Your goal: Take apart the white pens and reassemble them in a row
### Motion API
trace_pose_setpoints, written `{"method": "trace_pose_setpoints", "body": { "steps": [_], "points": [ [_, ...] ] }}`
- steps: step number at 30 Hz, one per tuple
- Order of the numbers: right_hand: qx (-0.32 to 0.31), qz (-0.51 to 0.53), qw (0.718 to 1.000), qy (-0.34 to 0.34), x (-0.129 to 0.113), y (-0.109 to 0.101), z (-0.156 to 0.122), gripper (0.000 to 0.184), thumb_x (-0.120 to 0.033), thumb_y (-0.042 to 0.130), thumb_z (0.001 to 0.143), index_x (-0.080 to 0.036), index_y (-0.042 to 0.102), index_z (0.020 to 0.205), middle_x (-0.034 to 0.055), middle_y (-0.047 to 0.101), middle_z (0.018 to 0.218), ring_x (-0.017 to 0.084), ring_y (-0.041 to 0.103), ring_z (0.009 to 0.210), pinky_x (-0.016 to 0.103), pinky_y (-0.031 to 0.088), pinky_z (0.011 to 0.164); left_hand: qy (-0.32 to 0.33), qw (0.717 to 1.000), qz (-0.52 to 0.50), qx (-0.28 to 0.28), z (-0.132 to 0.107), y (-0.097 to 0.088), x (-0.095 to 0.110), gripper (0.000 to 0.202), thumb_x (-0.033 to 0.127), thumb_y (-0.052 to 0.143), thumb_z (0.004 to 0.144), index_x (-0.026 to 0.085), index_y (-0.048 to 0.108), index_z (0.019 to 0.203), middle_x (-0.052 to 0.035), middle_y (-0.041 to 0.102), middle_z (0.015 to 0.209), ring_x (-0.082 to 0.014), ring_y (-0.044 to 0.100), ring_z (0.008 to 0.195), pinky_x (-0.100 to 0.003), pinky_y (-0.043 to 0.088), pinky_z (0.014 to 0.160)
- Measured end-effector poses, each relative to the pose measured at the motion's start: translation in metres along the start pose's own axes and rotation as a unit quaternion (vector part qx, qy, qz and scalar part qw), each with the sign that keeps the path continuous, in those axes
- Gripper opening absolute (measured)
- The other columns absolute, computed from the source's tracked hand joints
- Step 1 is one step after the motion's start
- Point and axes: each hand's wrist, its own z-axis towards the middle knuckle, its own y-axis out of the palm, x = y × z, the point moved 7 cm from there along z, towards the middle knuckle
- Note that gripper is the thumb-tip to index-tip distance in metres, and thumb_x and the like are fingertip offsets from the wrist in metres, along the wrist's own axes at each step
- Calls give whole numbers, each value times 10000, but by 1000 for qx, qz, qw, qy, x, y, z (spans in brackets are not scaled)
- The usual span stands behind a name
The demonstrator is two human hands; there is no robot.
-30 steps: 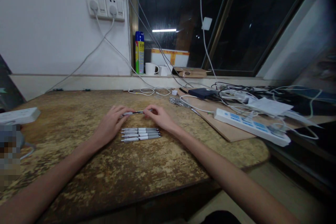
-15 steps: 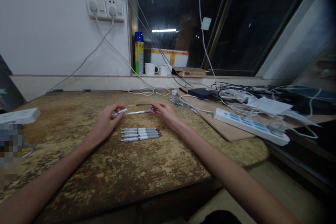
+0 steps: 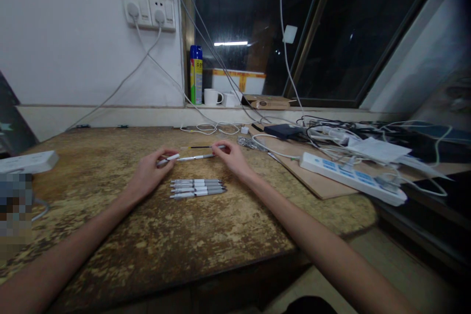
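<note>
My left hand (image 3: 151, 169) is closed on a white pen barrel (image 3: 169, 159), pinched between thumb and fingers. My right hand (image 3: 232, 158) is closed, its fingertips pinching a small grey pen part (image 3: 221, 146). A thin dark pen refill (image 3: 200, 147) with a clear, yellowish end lines up with this part; whether the two are joined I cannot tell. Between my hands a white and grey pen (image 3: 195, 157) lies on the worn wooden table (image 3: 176, 245). Closer to me, several similar pens (image 3: 196, 189) lie side by side in a stack of rows.
A power strip (image 3: 353, 179) rests on a brown board (image 3: 294, 169) at right, beside tangled cables (image 3: 331, 130). Another white strip (image 3: 29, 161) is at far left. A crumpled clear bag (image 3: 250, 143) lies behind my right hand. A spray can (image 3: 196, 76) and mug (image 3: 212, 96) stand on the sill.
My right fingers have shifted slightly up and away from the end of the lying pen, and the grey part now shows between them. My left hand still holds the white barrel, almost unmoved.
</note>
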Motion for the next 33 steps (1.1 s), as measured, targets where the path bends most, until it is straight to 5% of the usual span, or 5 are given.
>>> {"method": "trace_pose_setpoints", "body": {
  "steps": [10,33],
  "points": [
    [-1,26,1000,-14,2,1,1,237,-391,727,811,-186,723,930,58,748,939,187,685,833,315,536,815,63,998,-4,19,0,-1,6,375,458,577,956,211,740,1185,-81,711,1205,-258,659,1098,-356,502,967],
    [13,10,999,50,7,-3,-1,294,-449,665,859,-171,742,805,49,737,793,194,658,787,314,499,817,16,1000,-8,22,0,-3,7,353,470,608,924,222,726,1144,-69,757,1150,-265,700,1005,-380,525,928]
  ]
}}
